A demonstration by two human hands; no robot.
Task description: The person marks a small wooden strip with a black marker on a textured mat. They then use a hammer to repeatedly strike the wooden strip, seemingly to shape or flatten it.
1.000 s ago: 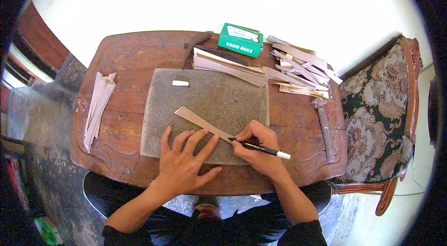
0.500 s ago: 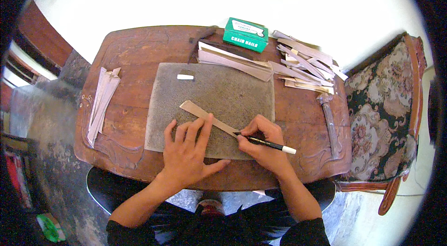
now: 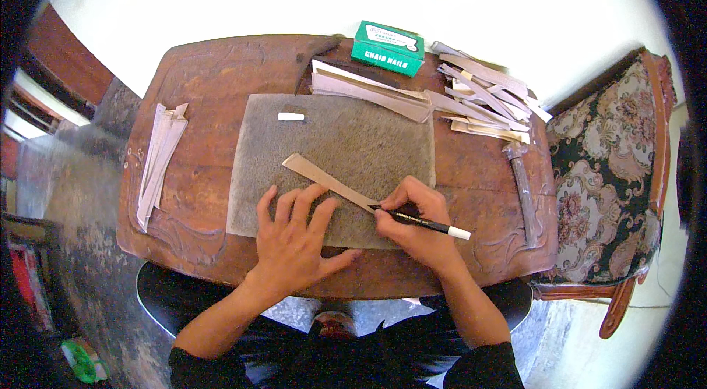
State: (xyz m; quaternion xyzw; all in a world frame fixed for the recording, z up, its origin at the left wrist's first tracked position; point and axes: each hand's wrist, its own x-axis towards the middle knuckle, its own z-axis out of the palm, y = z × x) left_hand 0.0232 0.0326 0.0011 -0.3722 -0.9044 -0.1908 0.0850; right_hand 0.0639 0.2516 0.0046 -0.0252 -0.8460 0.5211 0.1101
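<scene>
A grey-brown mat lies on a carved wooden table. A tapered pale strip rests at a slant on the mat. My left hand lies flat with spread fingers, pressing the strip's near part. My right hand grips a black pen with a white end, its tip touching the strip's lower right end. A small white piece sits near the mat's far left corner.
A green box stands at the table's far edge. Several pale strips are heaped at the far right, a few more at the left. A hammer lies at the right edge. A patterned armchair stands beside the table.
The view has shifted slightly. Both hands stay on the strip; the pen tip stays at the strip's lower right end.
</scene>
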